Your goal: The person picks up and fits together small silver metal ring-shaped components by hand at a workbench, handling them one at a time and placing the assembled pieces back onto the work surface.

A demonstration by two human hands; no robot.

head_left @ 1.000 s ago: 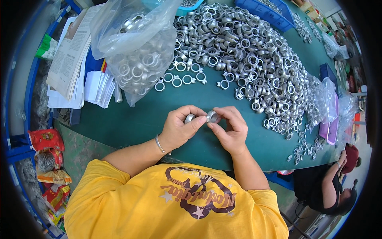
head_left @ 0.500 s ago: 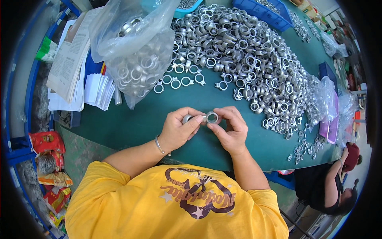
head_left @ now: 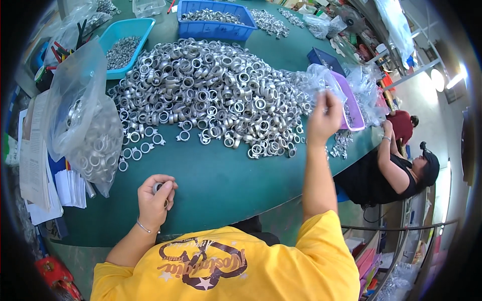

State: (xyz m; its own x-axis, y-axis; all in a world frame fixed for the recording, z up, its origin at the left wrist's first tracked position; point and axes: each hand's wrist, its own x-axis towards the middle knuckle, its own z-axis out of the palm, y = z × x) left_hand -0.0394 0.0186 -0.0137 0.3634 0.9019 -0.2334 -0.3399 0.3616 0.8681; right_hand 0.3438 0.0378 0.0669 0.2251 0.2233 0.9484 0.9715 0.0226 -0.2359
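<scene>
Above green table point(head_left: 216, 188) | left hand point(head_left: 156, 200) grasping ring point(head_left: 156, 187) | right hand point(head_left: 324, 120): cannot tell | lettered shirt point(head_left: 261, 271)

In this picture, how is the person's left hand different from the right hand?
The left hand is curled around at least one metal ring; the right hand has its fingertips drawn together, and whether it holds anything is unclear.
The left hand is nearer the body; the right hand is stretched out near the purple basket.
The left wrist wears a bracelet; the right wrist shows none.
Both hands are ungloved.
</scene>
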